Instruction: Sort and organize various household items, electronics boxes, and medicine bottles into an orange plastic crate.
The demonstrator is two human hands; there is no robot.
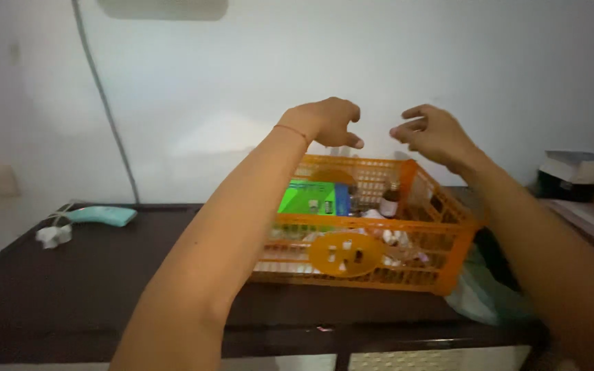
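Observation:
Both my arms reach out over an orange plastic basket [448, 237] that stands on a dark table [84, 288]. My left hand [328, 121] hovers above the basket's far rim with fingers curled and nothing in them. My right hand [433, 134] hangs just to its right, fingers loosely apart, also holding nothing. The two hands are a short gap apart. Inside the basket lie a green and blue box [311, 198], a small brown bottle with a white label [389, 200] and several small items that I cannot make out.
A light blue handheld device [101, 216] with a white cord and plug [53, 235] lies at the table's left. A pale plastic bag [482, 295] sits by the basket's right. A stack of boxes [572, 173] stands far right. A wall lies close behind.

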